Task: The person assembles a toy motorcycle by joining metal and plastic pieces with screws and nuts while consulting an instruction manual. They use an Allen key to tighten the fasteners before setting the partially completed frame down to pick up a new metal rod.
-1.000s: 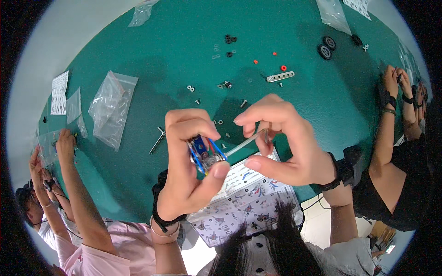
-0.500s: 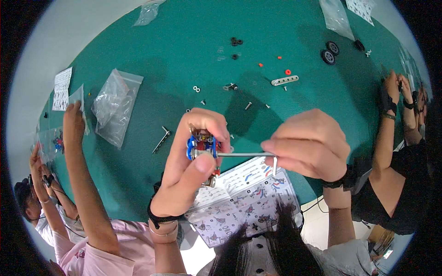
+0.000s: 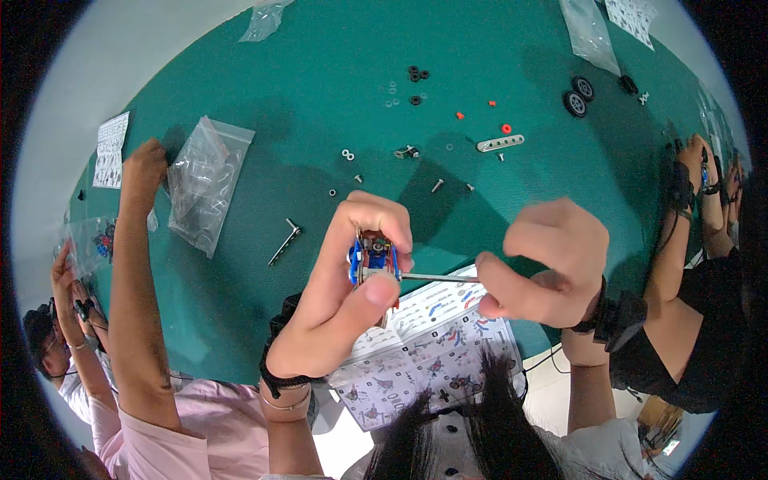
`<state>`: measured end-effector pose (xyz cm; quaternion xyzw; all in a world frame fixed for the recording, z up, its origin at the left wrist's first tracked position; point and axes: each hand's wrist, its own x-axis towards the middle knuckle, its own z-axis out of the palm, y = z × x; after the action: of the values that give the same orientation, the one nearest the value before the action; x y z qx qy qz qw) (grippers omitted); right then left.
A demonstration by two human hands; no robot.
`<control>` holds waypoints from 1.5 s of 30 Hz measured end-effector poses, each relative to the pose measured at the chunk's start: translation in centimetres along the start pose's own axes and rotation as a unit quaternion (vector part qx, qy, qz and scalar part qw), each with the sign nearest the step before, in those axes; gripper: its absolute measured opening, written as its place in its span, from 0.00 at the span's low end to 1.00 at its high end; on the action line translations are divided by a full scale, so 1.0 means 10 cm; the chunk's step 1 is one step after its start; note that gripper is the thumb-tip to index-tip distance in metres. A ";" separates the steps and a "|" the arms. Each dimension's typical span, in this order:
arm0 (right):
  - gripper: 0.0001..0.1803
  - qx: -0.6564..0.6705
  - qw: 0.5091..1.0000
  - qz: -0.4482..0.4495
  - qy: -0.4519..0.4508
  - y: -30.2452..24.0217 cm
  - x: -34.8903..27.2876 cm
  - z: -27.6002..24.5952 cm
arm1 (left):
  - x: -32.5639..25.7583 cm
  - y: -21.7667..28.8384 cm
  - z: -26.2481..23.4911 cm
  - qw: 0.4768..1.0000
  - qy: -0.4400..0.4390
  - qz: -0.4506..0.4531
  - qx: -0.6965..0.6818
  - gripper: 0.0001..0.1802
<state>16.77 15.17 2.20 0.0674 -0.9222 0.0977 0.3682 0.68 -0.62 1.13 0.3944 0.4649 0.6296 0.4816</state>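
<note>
My left hand is closed around a small model of blue and red parts with metal pieces, its thumb pressed on the near side. A grey hex key reaches from the right side of the model across to my right hand. The fingertips of that hand are at the key's outer end, while its index finger curls loosely above. The key's bent end is hidden by the fingers. Beneath both hands lies a printed instruction sheet with coloured drawings.
On the green table lie a perforated silver bar, red bushings, black wheels, screws, nuts, a long bolt and a clear plastic bag. Co-workers' arms come in at both sides.
The model and my left hand have shifted slightly right. My right hand's fingers have loosened and turned around the hex key's end. The left co-worker's hand has moved toward the plastic bag.
</note>
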 end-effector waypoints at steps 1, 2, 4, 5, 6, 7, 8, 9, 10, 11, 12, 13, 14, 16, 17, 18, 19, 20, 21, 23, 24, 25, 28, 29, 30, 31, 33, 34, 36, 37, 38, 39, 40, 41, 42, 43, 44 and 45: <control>0.16 0.046 0.999 0.012 0.009 0.00 -0.03 0.03 | 0.01 0.00 0.02 1.000 0.005 0.003 0.015 0.17; 0.14 0.093 0.995 0.024 0.018 0.00 -0.03 0.06 | 0.00 0.01 0.02 0.999 0.011 0.007 0.031 0.17; 0.12 0.187 0.977 0.103 -0.012 -0.03 0.00 0.06 | -0.02 0.00 -0.02 0.996 0.005 0.033 0.079 0.18; 0.10 0.277 0.943 0.181 -0.041 -0.05 0.01 0.07 | -0.03 -0.01 -0.04 0.990 -0.002 0.059 0.125 0.19; 0.10 0.275 0.943 0.182 -0.041 -0.06 0.00 0.06 | -0.02 -0.03 -0.03 0.990 -0.004 0.060 0.124 0.19; 0.10 0.389 0.885 0.252 -0.042 -0.06 0.00 0.06 | -0.02 -0.06 -0.03 0.982 0.000 0.097 0.163 0.20; 0.12 0.494 0.809 0.316 -0.042 -0.06 -0.01 0.07 | -0.02 -0.10 -0.03 0.971 0.004 0.134 0.200 0.22; 0.12 0.495 0.809 0.315 -0.041 -0.05 -0.02 0.06 | -0.01 -0.12 -0.02 0.943 0.036 0.177 0.279 0.27; 0.15 0.609 0.683 0.397 -0.068 -0.04 -0.02 0.04 | 0.00 -0.10 -0.01 0.943 0.036 0.177 0.280 0.27; 0.18 0.701 0.533 0.465 -0.092 -0.03 -0.03 0.03 | 0.00 -0.08 0.00 0.928 0.024 0.200 0.313 0.26; 0.18 0.701 0.532 0.465 -0.093 -0.04 -0.04 0.07 | 0.00 -0.08 -0.01 0.912 0.014 0.222 0.346 0.25; 0.20 0.730 0.500 0.460 -0.072 -0.06 -0.05 0.11 | 0.01 -0.09 -0.01 0.913 0.010 0.224 0.339 0.26; 0.22 0.758 0.466 0.454 -0.052 -0.08 -0.05 0.14 | 0.00 -0.10 -0.01 0.914 0.011 0.224 0.339 0.26; 0.21 0.712 0.531 0.456 -0.051 -0.11 -0.03 0.11 | 0.01 -0.13 0.00 0.928 0.014 0.220 0.301 0.25; 0.21 0.663 0.593 0.454 -0.050 -0.14 -0.02 0.09 | 0.02 -0.15 0.00 0.929 0.014 0.220 0.299 0.25; 0.21 0.665 0.592 0.452 -0.051 -0.17 -0.02 0.10 | 0.01 -0.13 0.00 0.936 0.014 0.216 0.279 0.26; 0.21 0.616 0.677 0.402 -0.024 -0.20 -0.02 0.11 | 0.01 -0.12 0.00 0.942 0.014 0.213 0.259 0.26; 0.21 0.559 0.753 0.346 0.003 -0.21 -0.02 0.12 | 0.00 -0.09 0.03 0.942 0.015 0.213 0.260 0.26; 0.20 0.527 0.794 0.303 0.003 -0.19 -0.05 0.14 | -0.02 -0.08 0.05 0.960 0.033 0.174 0.216 0.27; 0.20 0.483 0.837 0.258 -0.006 -0.16 -0.03 0.17 | -0.05 -0.06 0.05 0.975 0.054 0.134 0.171 0.27; 0.19 0.432 0.877 0.211 -0.013 -0.14 -0.03 0.16 | -0.05 -0.06 0.05 0.986 0.040 0.109 0.124 0.24; 0.19 0.431 0.877 0.212 -0.013 -0.12 -0.03 0.16 | -0.05 -0.06 0.04 0.993 0.026 0.083 0.077 0.21; 0.19 0.310 0.935 0.173 -0.016 -0.08 -0.04 0.12 | -0.01 -0.06 0.09 0.997 0.030 0.069 0.033 0.21; 0.19 0.270 0.949 0.161 -0.015 -0.08 -0.07 0.12 | 0.01 -0.06 0.10 0.997 0.027 0.070 0.030 0.21; 0.19 0.235 0.961 0.145 -0.012 -0.09 -0.08 0.14 | -0.01 -0.05 0.07 0.994 0.021 0.088 0.067 0.21; 0.19 0.238 0.961 0.143 -0.011 -0.10 -0.05 0.13 | -0.03 -0.04 0.05 0.989 0.015 0.105 0.104 0.22; 0.24 0.467 0.838 0.266 -0.097 -0.10 0.00 0.09 | -0.02 -0.07 0.00 0.969 0.019 0.153 0.194 0.23; 0.24 0.465 0.839 0.267 -0.097 -0.09 0.00 0.06 | -0.01 -0.09 -0.01 0.939 0.022 0.201 0.279 0.26; 0.31 0.677 0.592 0.411 -0.149 -0.05 0.01 0.04 | 0.00 -0.12 -0.01 0.934 0.019 0.211 0.288 0.26; 0.36 0.671 0.587 0.420 -0.173 -0.04 0.02 0.04 | 0.00 -0.14 0.00 0.929 0.017 0.220 0.297 0.26; 0.36 0.670 0.587 0.420 -0.173 -0.06 0.05 0.01 | 0.00 -0.15 0.00 0.929 0.017 0.220 0.296 0.26; 0.34 0.645 0.603 0.437 -0.172 -0.10 0.10 -0.01 | -0.01 -0.14 0.00 0.933 0.021 0.208 0.292 0.26; 0.34 0.620 0.618 0.453 -0.171 -0.13 0.13 -0.02 | -0.03 -0.13 0.00 0.937 0.025 0.195 0.287 0.26; 0.34 0.623 0.616 0.450 -0.172 -0.12 0.13 0.01 | -0.05 -0.11 -0.01 0.937 0.027 0.193 0.290 0.26; 0.31 0.595 0.658 0.436 -0.153 -0.11 0.11 0.01 | -0.05 -0.12 0.00 0.958 0.027 0.174 0.225 0.24; 0.30 0.565 0.697 0.421 -0.133 -0.10 0.09 0.02 | -0.06 -0.12 0.01 0.975 0.026 0.154 0.160 0.23; 0.30 0.564 0.698 0.422 -0.133 -0.09 0.07 0.01 | -0.06 -0.11 0.02 0.975 0.025 0.155 0.159 0.23; 0.28 0.563 0.700 0.426 -0.106 -0.09 0.05 0.01 | -0.05 -0.11 0.03 0.980 0.037 0.138 0.138 0.22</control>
<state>16.51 14.27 2.58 -0.1278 -0.6582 0.7375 0.0808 1.37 -0.97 0.17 0.4942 0.5053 0.6341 0.3135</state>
